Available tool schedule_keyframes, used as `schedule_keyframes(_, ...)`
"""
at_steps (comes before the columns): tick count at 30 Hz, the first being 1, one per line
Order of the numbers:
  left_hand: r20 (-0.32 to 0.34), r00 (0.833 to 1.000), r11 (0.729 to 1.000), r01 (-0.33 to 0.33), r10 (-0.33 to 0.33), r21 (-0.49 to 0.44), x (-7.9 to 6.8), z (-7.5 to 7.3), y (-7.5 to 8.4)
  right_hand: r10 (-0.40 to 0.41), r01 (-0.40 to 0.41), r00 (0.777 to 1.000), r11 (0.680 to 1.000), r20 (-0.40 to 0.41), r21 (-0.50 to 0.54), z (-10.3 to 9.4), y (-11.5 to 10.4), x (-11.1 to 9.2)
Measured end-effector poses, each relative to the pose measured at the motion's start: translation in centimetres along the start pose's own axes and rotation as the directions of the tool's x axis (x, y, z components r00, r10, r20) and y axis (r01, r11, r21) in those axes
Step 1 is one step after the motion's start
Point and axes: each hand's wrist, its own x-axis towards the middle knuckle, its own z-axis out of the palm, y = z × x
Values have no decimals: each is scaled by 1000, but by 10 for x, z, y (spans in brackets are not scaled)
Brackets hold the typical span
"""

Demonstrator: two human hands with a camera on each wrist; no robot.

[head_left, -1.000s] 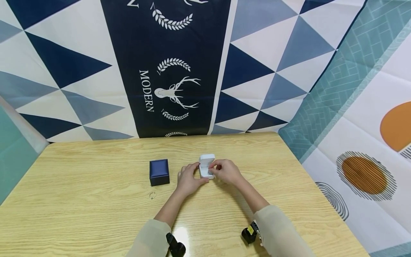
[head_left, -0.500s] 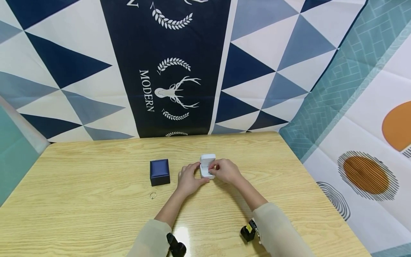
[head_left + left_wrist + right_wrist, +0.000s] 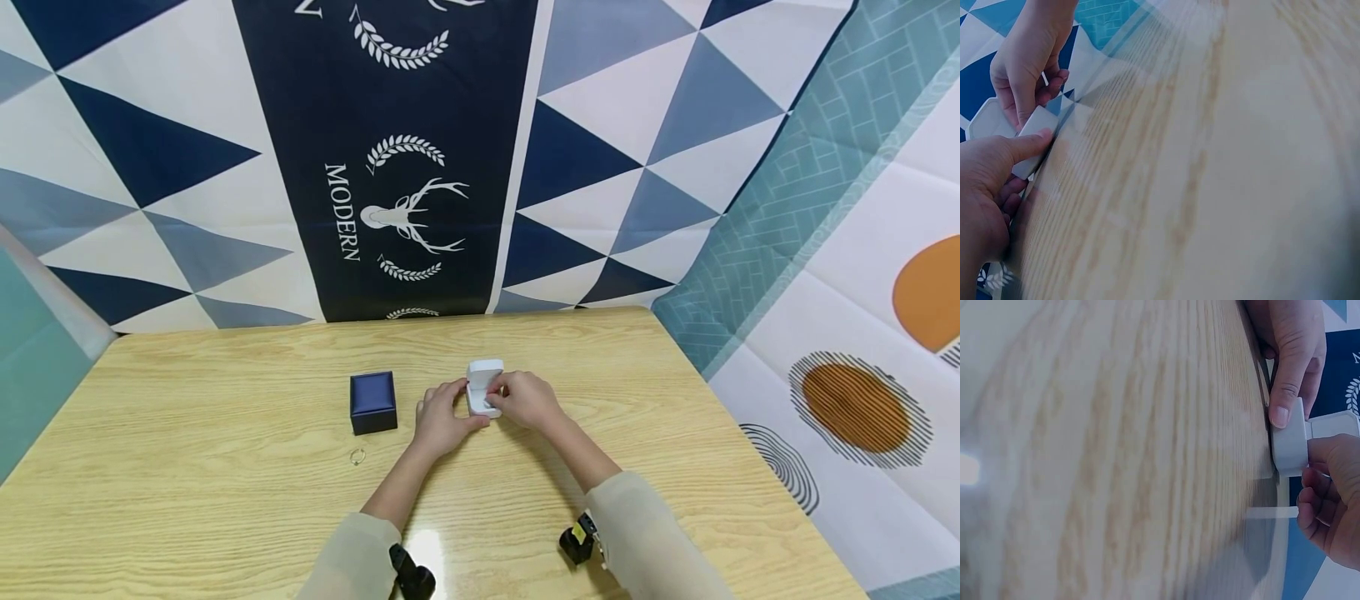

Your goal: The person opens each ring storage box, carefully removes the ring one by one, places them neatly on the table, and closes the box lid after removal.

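A white ring box (image 3: 483, 372) stands with its lid up on the wooden table. My left hand (image 3: 437, 422) holds it from the left, thumb (image 3: 1034, 142) across the front of its base and fingers behind. My right hand (image 3: 529, 402) reaches into the box from the right, thumb and index fingertips together at the cushion. A small grey thing shows under those fingertips in the head view; its shape is mostly hidden. In the right wrist view, the other fingers of my right hand (image 3: 1341, 494) are curled beside the white base (image 3: 1290, 447).
To the left stands a closed dark blue box (image 3: 372, 403). A thin ring (image 3: 357, 457) lies on the table (image 3: 225, 492) just in front of it. Patterned cloth (image 3: 405, 217) hangs behind the table's far edge.
Both hands stay at the white box almost unmoved. The right forearm shifts slightly to the left, while the blue box and the ring on the table stay put.
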Motion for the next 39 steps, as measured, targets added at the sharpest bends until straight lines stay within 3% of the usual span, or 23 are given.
schedule_keyframes(7, -5, 1000, 1000, -5, 5, 10, 1, 2, -1, -7, 7, 1000, 1000, 0, 2, 1, 0, 0)
schedule_keyframes(18, -5, 1000, 1000, -8, 8, 7, 1, 2, -2, 6, -7, 1000, 991, 9, 132, -1, 1, -1)
schedule_keyframes(39, -9, 1000, 1000, -1, 1, -4, 1, 3, -2, -34, 31, 999, 975, 11, 222, -8, 3, -6)
